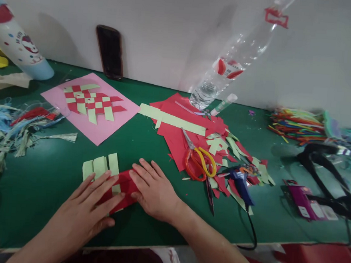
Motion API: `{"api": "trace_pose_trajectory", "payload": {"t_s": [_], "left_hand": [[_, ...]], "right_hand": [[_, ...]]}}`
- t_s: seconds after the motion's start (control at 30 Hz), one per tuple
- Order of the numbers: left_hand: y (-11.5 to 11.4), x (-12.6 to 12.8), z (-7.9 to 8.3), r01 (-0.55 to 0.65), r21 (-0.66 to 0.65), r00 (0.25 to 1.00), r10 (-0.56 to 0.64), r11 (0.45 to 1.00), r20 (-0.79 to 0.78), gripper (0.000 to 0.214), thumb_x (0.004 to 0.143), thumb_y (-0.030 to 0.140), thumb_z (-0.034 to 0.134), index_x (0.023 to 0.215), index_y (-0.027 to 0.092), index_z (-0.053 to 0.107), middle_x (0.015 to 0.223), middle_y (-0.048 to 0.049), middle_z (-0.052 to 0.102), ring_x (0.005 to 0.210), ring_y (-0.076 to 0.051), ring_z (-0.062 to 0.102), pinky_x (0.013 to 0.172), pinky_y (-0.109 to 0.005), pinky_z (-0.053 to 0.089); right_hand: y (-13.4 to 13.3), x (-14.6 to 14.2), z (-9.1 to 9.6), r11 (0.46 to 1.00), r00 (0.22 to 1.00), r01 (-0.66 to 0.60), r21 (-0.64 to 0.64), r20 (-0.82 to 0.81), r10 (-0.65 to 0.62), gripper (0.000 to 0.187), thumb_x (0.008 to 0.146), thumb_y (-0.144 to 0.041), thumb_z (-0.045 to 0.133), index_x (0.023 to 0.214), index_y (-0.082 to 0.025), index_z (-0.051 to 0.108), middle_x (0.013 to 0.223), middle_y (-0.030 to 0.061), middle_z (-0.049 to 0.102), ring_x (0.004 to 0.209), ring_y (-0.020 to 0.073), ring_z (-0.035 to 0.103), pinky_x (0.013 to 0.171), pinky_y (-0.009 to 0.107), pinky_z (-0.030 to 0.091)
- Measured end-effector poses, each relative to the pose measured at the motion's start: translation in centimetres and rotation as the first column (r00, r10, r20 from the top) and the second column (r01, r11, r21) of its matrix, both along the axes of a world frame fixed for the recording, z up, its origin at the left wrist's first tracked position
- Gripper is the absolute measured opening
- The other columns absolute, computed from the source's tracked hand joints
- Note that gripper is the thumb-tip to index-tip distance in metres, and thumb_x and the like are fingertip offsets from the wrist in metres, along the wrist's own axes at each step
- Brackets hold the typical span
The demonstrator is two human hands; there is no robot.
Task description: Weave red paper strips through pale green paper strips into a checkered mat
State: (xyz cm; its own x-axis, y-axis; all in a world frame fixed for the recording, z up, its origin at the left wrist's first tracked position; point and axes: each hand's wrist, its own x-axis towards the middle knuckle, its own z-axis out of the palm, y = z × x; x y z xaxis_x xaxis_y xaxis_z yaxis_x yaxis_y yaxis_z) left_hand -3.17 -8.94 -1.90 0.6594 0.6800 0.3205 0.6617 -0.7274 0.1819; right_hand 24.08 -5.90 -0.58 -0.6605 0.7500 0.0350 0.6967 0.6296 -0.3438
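My left hand (90,207) lies flat with fingers spread on a small weave of red paper (123,184) and light green strips (101,166) on the green table (39,186). My right hand (155,190) rests flat beside it, fingers stretched out and pressing the right part of the red paper. The green strips stick out above my left fingers. Most of the red piece is hidden under both hands.
A finished red-and-green weave (90,101) lies on pink paper (103,130) at the back left. Red paper scraps (174,143), orange-handled scissors (199,161), a blue glue gun (240,186), a clear bottle (228,71), a phone (109,51) and coloured sticks (296,126) surround the spot.
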Motion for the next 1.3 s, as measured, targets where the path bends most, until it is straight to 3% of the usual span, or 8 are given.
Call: {"api": "trace_pose_trajectory", "payload": {"t_s": [0.1,0.2,0.47,0.73,0.83,0.93,1.13,1.3], "left_hand": [[0.2,0.2,-0.3,0.003,-0.020,1.000,-0.003,1.000,0.021,0.046,0.108,0.062,0.043,0.130,0.033,0.071,0.150,-0.0069,0.066,0.163,-0.023,0.030,0.135,-0.041,0.016],[0.8,-0.6,-0.5,0.097,0.009,0.993,-0.096,0.995,-0.069,0.042,0.107,0.058,0.050,0.129,0.028,0.071,0.156,-0.0099,0.060,0.165,-0.026,0.024,0.135,-0.044,0.016],[0.7,-1.5,-0.2,0.091,-0.035,0.988,-0.095,0.995,-0.126,0.030,0.108,0.044,0.053,0.124,0.027,0.071,0.167,-0.0081,0.048,0.161,-0.030,0.033,0.134,-0.049,0.022],[1.0,-1.4,-0.5,0.165,-0.022,0.975,-0.166,0.986,-0.146,0.038,0.103,0.055,0.059,0.126,0.027,0.070,0.167,-0.0081,0.049,0.163,-0.029,0.029,0.134,-0.048,0.022],[0.8,-1.6,-0.7,0.132,-0.042,0.986,-0.136,0.990,-0.102,0.035,0.105,0.055,0.056,0.120,0.028,0.071,0.166,-0.0073,0.051,0.163,-0.028,0.029,0.135,-0.048,0.021],[0.2,-2.1,-0.7,0.113,-0.005,0.987,-0.113,0.994,-0.117,0.037,0.104,0.053,0.057,0.130,0.028,0.069,0.167,-0.0084,0.050,0.163,-0.028,0.030,0.136,-0.048,0.018],[-1.8,-3.5,-0.4,-0.029,0.005,0.991,0.029,1.000,-0.131,0.043,0.100,0.023,0.056,0.142,0.034,0.062,0.161,-0.0067,0.057,0.159,-0.027,0.038,0.136,-0.048,0.020],[-2.6,-5.6,-0.8,-0.200,0.011,0.977,0.200,0.980,-0.070,0.058,0.095,0.012,0.048,0.149,0.031,0.056,0.161,-0.0088,0.055,0.161,-0.032,0.034,0.135,-0.056,0.020]], "right_hand": [[0.0,-0.3,-0.2,1.000,1.000,-0.009,0.007,0.021,0.009,0.055,0.114,-0.042,0.043,0.157,-0.009,0.051,0.166,0.0140,0.049,0.160,0.0323,0.033,0.132,0.057,0.028],[-0.1,-0.3,-0.3,1.000,1.000,-0.009,0.017,0.025,0.008,0.056,0.114,-0.045,0.044,0.157,-0.009,0.051,0.166,0.0130,0.048,0.160,0.0319,0.033,0.133,0.056,0.028],[-0.1,-0.2,-0.2,1.000,1.000,-0.003,0.023,0.009,0.003,0.057,0.112,-0.048,0.049,0.156,-0.011,0.052,0.164,0.0131,0.051,0.160,0.0298,0.033,0.133,0.054,0.027],[-0.1,-0.1,-0.2,0.999,1.000,-0.006,0.031,0.004,0.005,0.058,0.112,-0.048,0.051,0.156,-0.011,0.052,0.164,0.0132,0.052,0.160,0.0306,0.033,0.133,0.053,0.026],[-0.1,-0.1,-0.1,1.000,1.000,-0.005,0.020,0.008,0.005,0.058,0.112,-0.048,0.051,0.157,-0.011,0.051,0.164,0.0129,0.051,0.160,0.0299,0.033,0.134,0.053,0.025],[0.0,0.0,-0.1,1.000,1.000,-0.001,0.008,0.022,0.001,0.057,0.113,-0.048,0.048,0.157,-0.013,0.051,0.165,0.0113,0.050,0.161,0.0291,0.032,0.134,0.052,0.025],[-0.4,-0.2,0.0,1.000,0.999,0.007,0.018,0.042,-0.008,0.057,0.113,-0.048,0.046,0.157,-0.013,0.052,0.165,0.0122,0.050,0.159,0.0316,0.034,0.132,0.055,0.029],[-3.4,-1.4,0.7,0.995,0.995,0.084,0.060,0.046,-0.086,0.060,0.109,-0.055,0.052,0.150,-0.011,0.059,0.154,0.0163,0.061,0.140,0.0357,0.055,0.117,0.055,0.047]]}}
